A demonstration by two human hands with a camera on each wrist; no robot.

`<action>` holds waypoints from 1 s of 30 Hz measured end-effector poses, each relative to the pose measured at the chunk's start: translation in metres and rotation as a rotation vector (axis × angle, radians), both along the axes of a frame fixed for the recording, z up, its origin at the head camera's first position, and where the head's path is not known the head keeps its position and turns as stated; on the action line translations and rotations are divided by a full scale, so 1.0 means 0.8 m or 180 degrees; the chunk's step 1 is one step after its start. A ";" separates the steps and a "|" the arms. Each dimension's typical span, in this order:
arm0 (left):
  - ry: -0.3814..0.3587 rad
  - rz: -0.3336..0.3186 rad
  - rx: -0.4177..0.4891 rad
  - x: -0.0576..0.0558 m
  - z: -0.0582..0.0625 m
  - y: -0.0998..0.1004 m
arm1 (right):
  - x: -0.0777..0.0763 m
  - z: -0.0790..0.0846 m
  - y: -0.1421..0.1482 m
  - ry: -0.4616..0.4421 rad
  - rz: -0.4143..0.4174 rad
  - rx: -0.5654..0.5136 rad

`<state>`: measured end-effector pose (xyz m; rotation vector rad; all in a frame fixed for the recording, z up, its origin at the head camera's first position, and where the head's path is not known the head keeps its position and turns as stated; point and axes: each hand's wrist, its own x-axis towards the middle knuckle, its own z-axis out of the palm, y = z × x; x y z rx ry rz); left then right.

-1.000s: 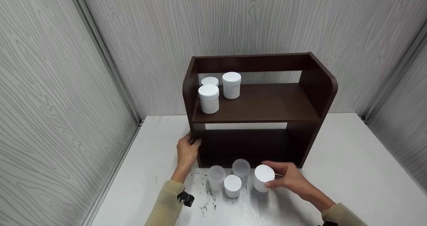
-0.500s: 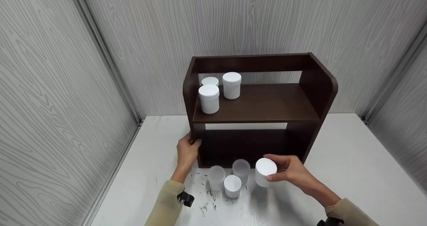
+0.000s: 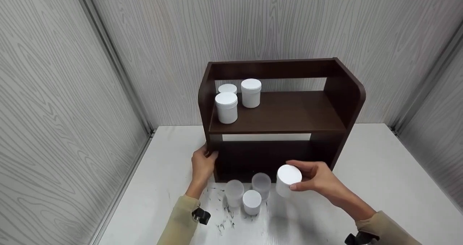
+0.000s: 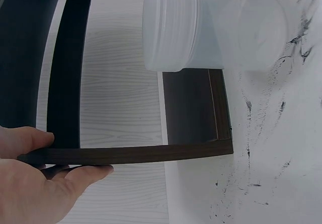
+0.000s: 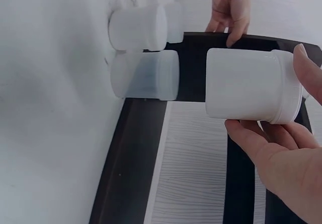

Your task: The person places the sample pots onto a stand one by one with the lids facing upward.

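Observation:
My right hand (image 3: 318,180) pinches a white lidded jar (image 3: 287,182) between thumb and fingers near its lid. The jar is raised off the table in front of the lower shelf, its shadow falling below it. In the right wrist view the thumb lies on one side of the white lid (image 5: 287,85), fingers on the other. My left hand (image 3: 203,165) grips the left side panel of a dark brown two-tier shelf (image 3: 296,111); the left wrist view shows the panel's edge (image 4: 141,154) between thumb and fingers. Three white lidded jars (image 3: 227,111) stand at the upper tier's left end.
On the table (image 3: 166,154), before the shelf, stand two translucent frosted jars (image 3: 234,193) and a smaller white-lidded jar (image 3: 252,202). Dark scuff marks (image 3: 226,223) lie around them. Wood-patterned panels (image 3: 271,24) rise behind and at both sides.
My right hand has lifted the white jar off the table and carried it slightly up and toward the shelf. The left hand has kept its grip on the side panel.

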<state>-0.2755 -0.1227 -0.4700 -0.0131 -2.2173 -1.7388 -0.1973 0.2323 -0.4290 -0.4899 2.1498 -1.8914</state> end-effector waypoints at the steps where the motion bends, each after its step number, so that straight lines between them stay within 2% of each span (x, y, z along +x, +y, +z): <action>1: -0.0001 -0.0003 0.0005 0.000 0.000 0.000 | 0.000 0.004 0.000 0.0002 -0.0004 0.0006; 13: -0.0028 -0.0026 0.0002 0.000 -0.001 -0.001 | -0.008 0.055 -0.006 0.0087 -0.0102 -0.0011; 30: -0.0072 0.0016 0.0003 -0.001 -0.001 0.001 | -0.025 0.131 -0.012 0.0409 -0.0211 0.0122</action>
